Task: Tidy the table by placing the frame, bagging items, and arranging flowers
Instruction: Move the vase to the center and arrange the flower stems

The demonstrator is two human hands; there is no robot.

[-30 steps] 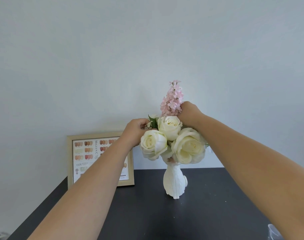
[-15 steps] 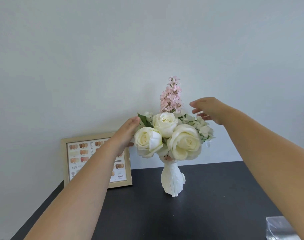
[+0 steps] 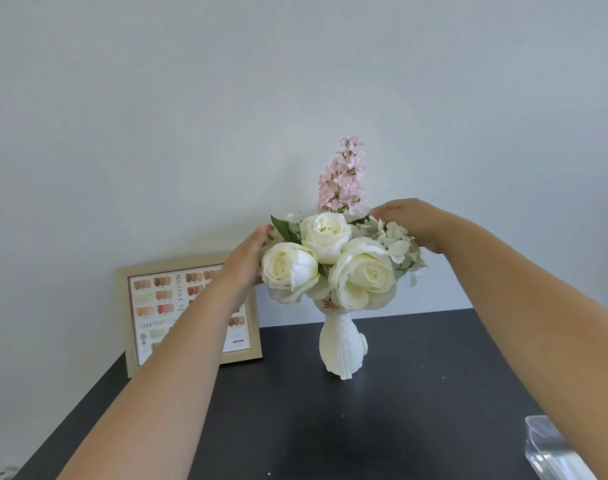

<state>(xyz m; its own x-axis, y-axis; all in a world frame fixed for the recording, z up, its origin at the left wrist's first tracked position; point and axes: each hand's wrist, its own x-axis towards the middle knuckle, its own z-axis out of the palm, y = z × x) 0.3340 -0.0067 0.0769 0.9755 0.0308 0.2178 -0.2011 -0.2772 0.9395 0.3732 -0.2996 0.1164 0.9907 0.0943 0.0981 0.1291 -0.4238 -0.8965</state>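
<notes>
Both hands reach forward to a bunch of flowers (image 3: 333,258) standing in a white vase (image 3: 340,348) on the dark counter (image 3: 399,410). The left hand (image 3: 247,261) lies flat and open against the left side of the bunch, fingers straight and together, its palm touching the outer petals of the leftmost white rose (image 3: 290,270); it closes on nothing. The right hand (image 3: 411,223) rests over the small pale blossoms (image 3: 396,242) at the right rear of the bunch, fingers loosely curved and spread on top of them, without a closed grip that can be seen. Three large white roses fill the front of the bunch, and a tall pink flower spike (image 3: 344,178) rises upright behind them, just left of the right hand's fingertips. The vase stands upright near the back middle of the counter. A light wooden frame (image 3: 136,320) holding a printed colour chart leans against the wall at the back left of the counter, partly hidden by the left forearm. A clear plastic item (image 3: 551,448) lies at the counter's right front edge.
</notes>
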